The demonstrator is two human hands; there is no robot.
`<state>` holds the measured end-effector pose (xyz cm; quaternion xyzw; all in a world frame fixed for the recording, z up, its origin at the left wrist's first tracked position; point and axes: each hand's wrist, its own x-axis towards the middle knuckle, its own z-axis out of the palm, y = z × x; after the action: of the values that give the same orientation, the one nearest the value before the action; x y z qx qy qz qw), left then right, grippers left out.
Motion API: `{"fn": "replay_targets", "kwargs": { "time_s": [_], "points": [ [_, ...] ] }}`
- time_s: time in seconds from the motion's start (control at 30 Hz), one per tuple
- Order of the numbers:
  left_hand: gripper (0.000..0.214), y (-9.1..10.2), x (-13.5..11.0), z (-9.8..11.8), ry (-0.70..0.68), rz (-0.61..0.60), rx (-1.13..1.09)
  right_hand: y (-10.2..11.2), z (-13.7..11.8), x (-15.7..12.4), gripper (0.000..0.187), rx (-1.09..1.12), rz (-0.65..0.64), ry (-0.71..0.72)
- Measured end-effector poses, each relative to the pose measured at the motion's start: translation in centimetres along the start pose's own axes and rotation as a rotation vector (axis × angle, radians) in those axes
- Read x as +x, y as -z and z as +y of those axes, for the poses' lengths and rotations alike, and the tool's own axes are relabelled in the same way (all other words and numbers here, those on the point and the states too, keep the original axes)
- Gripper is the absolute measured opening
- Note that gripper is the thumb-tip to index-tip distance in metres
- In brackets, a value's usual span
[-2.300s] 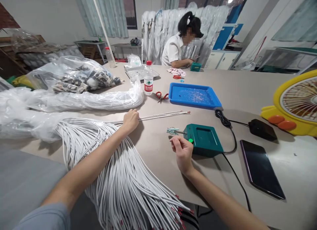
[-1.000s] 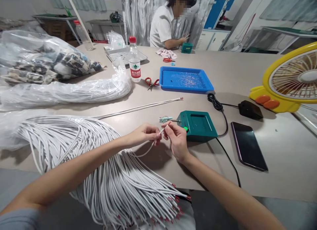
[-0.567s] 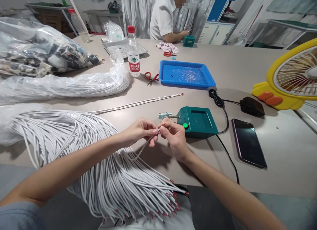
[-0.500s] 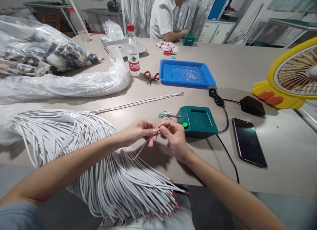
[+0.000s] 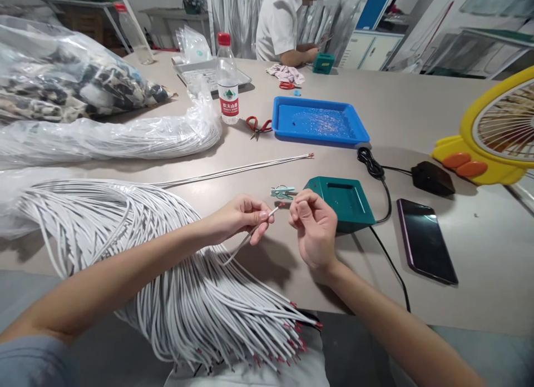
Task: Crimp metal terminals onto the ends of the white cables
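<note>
My left hand [image 5: 242, 217] pinches a single white cable [image 5: 246, 241] near its tip, which points right toward the small green device [image 5: 344, 201]. My right hand [image 5: 314, 227] is closed a little to the right of the cable's tip, fingers curled; whether it touches the wire ends is not clear. A pale green clip [image 5: 282, 192] lies by the device's left side. A big bundle of white cables [image 5: 167, 276] with red ends drapes over the table's near edge under my left arm.
Three finished cables [image 5: 237, 171] lie across the table. A blue tray [image 5: 319, 122], red scissors [image 5: 257, 124], a water bottle [image 5: 228, 81], a bagged cable bundle [image 5: 117, 139], a phone [image 5: 425, 239], a black pedal [image 5: 431, 177] and a yellow fan [image 5: 492, 134] surround me. A person sits at the far side.
My left hand left the laid-out cables and took one cable from the bundle. Both hands met at its tip, and my right hand has now drawn slightly right, away from it.
</note>
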<state>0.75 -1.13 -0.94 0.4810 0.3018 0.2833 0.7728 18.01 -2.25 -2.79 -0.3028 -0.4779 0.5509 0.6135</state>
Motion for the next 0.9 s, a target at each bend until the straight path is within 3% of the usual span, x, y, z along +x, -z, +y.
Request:
{"fn": "replay_targets", "kwargs": {
  "time_s": [0.17, 0.5, 0.73, 0.9],
  "points": [
    [0.022, 0.1, 0.0, 0.0, 0.004, -0.011, 0.000, -0.1, 0.9, -0.2, 0.014, -0.110, -0.115, -0.070],
    [0.019, -0.1, 0.0, 0.1, 0.016, -0.013, -0.022, -0.3, -0.2, 0.1, 0.011, -0.225, -0.247, 0.002],
    [0.020, 0.0, -0.1, 0.1, 0.031, -0.035, -0.037, 0.1, -0.1, 0.2, 0.014, -0.178, -0.184, -0.018],
    [0.019, 0.1, 0.0, 0.0, -0.036, 0.066, -0.027, 0.0, -0.5, 0.2, 0.010, -0.252, -0.005, 0.079]
  ]
}}
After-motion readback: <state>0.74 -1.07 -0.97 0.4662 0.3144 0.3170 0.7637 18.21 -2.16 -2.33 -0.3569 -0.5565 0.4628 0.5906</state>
